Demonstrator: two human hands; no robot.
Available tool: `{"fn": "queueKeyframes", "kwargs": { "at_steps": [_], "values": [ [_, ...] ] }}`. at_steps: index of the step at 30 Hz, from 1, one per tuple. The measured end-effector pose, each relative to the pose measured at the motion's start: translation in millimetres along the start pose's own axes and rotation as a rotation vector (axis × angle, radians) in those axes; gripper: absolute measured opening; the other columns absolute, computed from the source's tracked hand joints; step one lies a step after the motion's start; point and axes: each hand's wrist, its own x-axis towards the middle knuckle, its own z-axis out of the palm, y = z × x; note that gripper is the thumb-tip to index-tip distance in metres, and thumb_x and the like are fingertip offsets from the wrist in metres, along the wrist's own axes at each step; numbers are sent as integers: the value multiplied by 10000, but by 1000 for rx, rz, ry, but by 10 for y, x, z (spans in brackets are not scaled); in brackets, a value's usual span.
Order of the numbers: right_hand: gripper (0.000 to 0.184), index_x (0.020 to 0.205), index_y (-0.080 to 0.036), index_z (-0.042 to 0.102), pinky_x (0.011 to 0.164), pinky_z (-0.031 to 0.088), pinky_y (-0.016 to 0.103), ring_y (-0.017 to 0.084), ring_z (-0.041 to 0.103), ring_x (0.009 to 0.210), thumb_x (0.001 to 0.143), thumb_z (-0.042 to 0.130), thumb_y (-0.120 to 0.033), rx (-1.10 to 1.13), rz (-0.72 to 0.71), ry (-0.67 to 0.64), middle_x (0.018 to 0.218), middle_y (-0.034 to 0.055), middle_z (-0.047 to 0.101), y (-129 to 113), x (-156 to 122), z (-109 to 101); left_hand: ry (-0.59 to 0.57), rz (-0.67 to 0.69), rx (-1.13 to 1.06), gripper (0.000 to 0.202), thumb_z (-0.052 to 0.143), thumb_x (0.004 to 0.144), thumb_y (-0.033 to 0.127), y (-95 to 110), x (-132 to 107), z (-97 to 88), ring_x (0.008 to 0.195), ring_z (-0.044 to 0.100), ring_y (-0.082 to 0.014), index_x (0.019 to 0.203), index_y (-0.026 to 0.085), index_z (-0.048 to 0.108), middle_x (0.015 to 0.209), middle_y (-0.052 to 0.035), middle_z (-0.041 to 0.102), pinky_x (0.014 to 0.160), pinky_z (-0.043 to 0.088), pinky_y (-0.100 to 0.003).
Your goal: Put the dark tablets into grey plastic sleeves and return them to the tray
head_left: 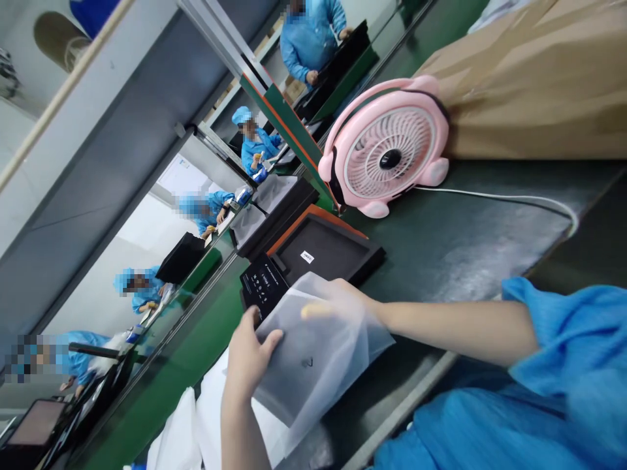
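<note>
The left hand (249,358) has its grip closed on the near edge of a frosted plastic bag (365,339), with the thumb on top. A flat dark item (298,375) lies inside the bag. The right hand (337,301) is covered by the bag's far end and shows only through the plastic, so I cannot tell its grip. The bag is held just above the green surface (450,248), over white sheets (210,405). A black card (263,287) touches the bag's far side, and a black tray (333,251) is just behind it. Further away a pink fan (386,153) stands beside a cardboard box (533,85). Workers in blue coats (257,147) sit along the line.
</note>
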Motion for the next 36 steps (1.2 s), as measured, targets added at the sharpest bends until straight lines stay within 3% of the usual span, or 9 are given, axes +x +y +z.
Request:
{"fn": "queueKeyframes", "kwargs": {
  "at_steps": [3, 8, 11, 16, 18, 21, 25, 30, 36],
  "values": [
    [310, 752, -113, 647, 584, 421, 237, 193, 582, 717, 629, 651, -397, -224, -80, -60, 735, 36, 646, -328, 144, -53, -143, -109, -85, 374, 529, 685, 525, -128, 5, -73, 581, 496, -155, 641, 154, 558, 594, -8, 534, 537, 378, -242],
    [161, 765, -89, 641, 613, 386, 208, 140, 559, 695, 713, 493, -124, -698, -222, -381, 776, 46, 652, -739, 488, -255, 434, -239, -348, 418, 569, 613, 558, -329, -168, 259, 639, 533, -167, 688, 148, 594, 622, -16, 585, 577, 411, -246],
    [159, 726, -88, 640, 620, 367, 178, 100, 541, 677, 711, 482, -89, -690, -298, -504, 723, 15, 646, -895, 704, -447, 625, -331, -545, 472, 593, 588, 571, -448, -235, 461, 712, 565, -186, 766, 134, 614, 711, -39, 627, 626, 443, -263],
    [433, 591, -59, 595, 620, 329, 141, 30, 531, 646, 842, 360, -323, -502, -234, -112, 588, -58, 589, -1203, 1060, -710, 652, -400, -750, 389, 578, 678, 480, -478, -253, 744, 757, 583, -175, 852, 133, 605, 793, -62, 644, 675, 468, -262],
    [532, 590, -52, 585, 628, 331, 145, 17, 528, 630, 868, 279, -387, -506, -233, -85, 600, -70, 583, -1222, 1087, -745, 698, -459, -803, 350, 537, 732, 437, -455, -262, 833, 792, 593, -178, 908, 140, 588, 840, -72, 642, 704, 477, -266],
    [442, 531, -91, 594, 574, 331, 150, 38, 514, 545, 737, 517, -474, -541, -204, -77, 510, -64, 562, -1006, 956, -692, 738, -511, -829, 332, 464, 794, 405, -421, -280, 925, 839, 604, -188, 982, 150, 562, 859, -76, 633, 725, 488, -273],
    [218, 502, -141, 596, 472, 330, 187, 74, 473, 445, 526, 727, -314, -566, -129, -110, 464, -29, 557, -643, 793, -561, 711, -496, -863, 351, 453, 799, 375, -402, -267, 996, 875, 602, -194, 1053, 144, 525, 919, -97, 626, 767, 487, -285],
    [189, 763, -141, 630, 596, 434, 218, 101, 545, 612, 608, 637, -250, -178, -294, -17, 719, 8, 643, -651, 972, -546, 740, -466, -911, 390, 412, 818, 368, -389, -202, 1067, 962, 584, -194, 1120, 130, 478, 995, -123, 614, 856, 456, -291],
    [299, 914, -144, 562, 732, 472, 293, 133, 570, 775, 659, 554, -300, 219, -451, 477, 933, 75, 613, -504, 863, -633, 732, -532, -879, 331, 403, 833, 369, -378, -86, 1008, 952, 587, -191, 1045, 137, 507, 972, -106, 622, 837, 468, -287]
  ]
}}
